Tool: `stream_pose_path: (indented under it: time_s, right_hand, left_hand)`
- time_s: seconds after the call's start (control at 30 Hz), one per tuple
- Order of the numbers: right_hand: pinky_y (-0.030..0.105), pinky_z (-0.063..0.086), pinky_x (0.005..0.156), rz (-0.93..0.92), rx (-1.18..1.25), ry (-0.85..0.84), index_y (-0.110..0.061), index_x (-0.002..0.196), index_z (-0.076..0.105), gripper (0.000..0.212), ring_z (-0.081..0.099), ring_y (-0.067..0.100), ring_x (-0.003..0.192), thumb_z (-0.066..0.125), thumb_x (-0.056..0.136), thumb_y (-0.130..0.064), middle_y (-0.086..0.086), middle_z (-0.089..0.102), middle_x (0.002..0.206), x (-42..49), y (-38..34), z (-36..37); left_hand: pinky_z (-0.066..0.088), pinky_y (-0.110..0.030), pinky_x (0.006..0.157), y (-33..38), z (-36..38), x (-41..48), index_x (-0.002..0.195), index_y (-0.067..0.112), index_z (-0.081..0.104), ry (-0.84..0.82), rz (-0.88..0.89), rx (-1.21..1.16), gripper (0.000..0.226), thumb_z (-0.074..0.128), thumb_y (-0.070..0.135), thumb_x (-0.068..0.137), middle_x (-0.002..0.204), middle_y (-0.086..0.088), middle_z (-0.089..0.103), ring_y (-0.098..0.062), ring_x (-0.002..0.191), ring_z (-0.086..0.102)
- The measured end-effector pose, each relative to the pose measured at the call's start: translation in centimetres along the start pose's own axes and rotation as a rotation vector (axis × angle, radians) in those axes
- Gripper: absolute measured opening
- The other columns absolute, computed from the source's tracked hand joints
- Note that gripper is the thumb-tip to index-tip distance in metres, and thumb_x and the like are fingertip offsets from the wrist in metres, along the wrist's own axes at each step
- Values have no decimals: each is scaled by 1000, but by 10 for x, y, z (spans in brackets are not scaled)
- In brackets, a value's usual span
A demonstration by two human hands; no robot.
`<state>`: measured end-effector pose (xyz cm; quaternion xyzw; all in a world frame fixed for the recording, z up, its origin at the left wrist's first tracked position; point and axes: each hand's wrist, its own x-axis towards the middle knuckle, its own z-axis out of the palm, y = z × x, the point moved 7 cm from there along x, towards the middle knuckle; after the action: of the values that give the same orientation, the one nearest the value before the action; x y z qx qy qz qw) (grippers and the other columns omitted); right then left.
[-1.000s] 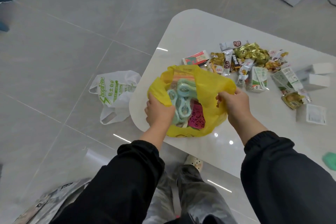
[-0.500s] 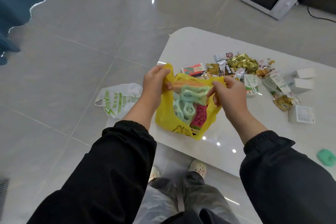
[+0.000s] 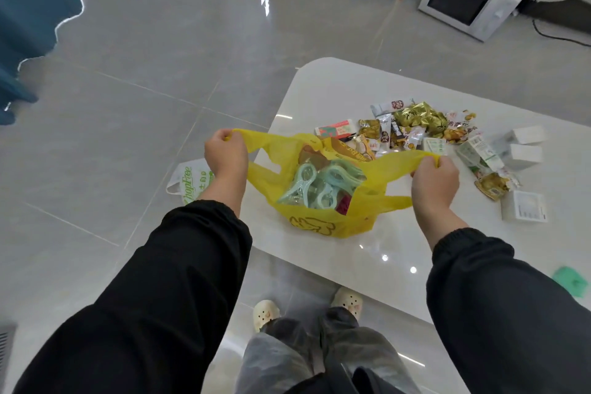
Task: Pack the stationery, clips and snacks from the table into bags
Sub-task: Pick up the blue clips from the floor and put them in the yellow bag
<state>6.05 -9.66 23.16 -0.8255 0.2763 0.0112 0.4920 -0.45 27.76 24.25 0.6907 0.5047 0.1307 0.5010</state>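
Yellow bag of clips sits at desk edge, handles pinched in fingers of left hand and right hand; handles best crossed evenly before knotting.

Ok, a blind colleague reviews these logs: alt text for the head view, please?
Both hands, left and right, pull a yellow bag's handles apart over a white table; pale green clips lie inside. Snacks and white boxes remain behind it.
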Motion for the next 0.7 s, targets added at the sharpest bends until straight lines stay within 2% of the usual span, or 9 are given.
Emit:
stream_pose_path:
  time_s: [0.07,0.13,0.2,0.3,0.33,0.43,0.57,0.63,0.7]
  right_hand:
    - [28,24,62,-240,-54,-90,-9,72,40,13,32,17,68,40,86,-9,8,39,77,-5,-11,8]
    - [20,30,76,-406,-137,-213,-6,89,50,4,39,13,88,46,89,-8,4,42,99,-12,-16,23]
    - [21,29,94,-410,-160,-273,-4,114,46,24,37,13,110,48,91,-7,6,39,122,-9,-6,37]
    - [35,21,114,-300,-162,-416,-13,147,19,59,22,20,140,46,94,-14,7,21,153,5,16,68]
    - [39,15,117,-325,-244,-478,-18,150,14,62,12,20,145,45,96,-20,6,13,157,9,23,83]
    - [54,10,117,-368,-552,-648,-27,151,15,59,2,22,147,35,99,-45,4,6,160,21,57,126]
    - [58,9,114,-411,-813,-735,-25,151,18,59,3,22,147,26,99,-51,1,10,160,15,92,155]
    - [58,8,114,-455,-890,-681,-23,150,19,60,6,23,146,27,98,-52,2,13,159,13,88,155]
    - [58,6,114,-481,-955,-604,-21,150,20,62,9,24,146,27,97,-53,4,15,159,10,79,150]
  left_hand:
    - [31,-25,52,5,11,-4,77,13,56,-56,101,62,13,46,8,83,64,4,45,-14,59,39]
    - [35,-25,59,2,29,-10,78,13,57,-171,188,113,14,46,8,85,80,-2,54,-16,72,46]
    - [45,-29,75,-11,52,-16,97,12,61,-318,228,240,19,46,7,86,111,-3,59,-21,93,55]
    - [50,-41,80,-39,83,-19,127,18,45,-496,248,374,49,44,1,81,128,-8,54,-29,101,59]
    - [49,-43,88,-47,94,-18,137,22,36,-528,270,388,63,43,-1,79,136,-10,48,-29,113,54]
    - [24,-45,115,-71,124,-18,151,28,13,-615,399,471,89,45,-5,75,156,-2,20,-23,143,20]
    - [16,-46,116,-131,155,-27,152,27,11,-836,424,852,79,45,3,85,160,1,4,-22,147,6]
    - [17,-43,116,-139,151,-28,151,24,16,-817,415,819,72,46,8,88,160,-2,7,-21,146,9]
    - [18,-44,116,-129,137,-30,149,21,25,-692,454,672,68,50,9,87,159,-4,13,-21,145,15]
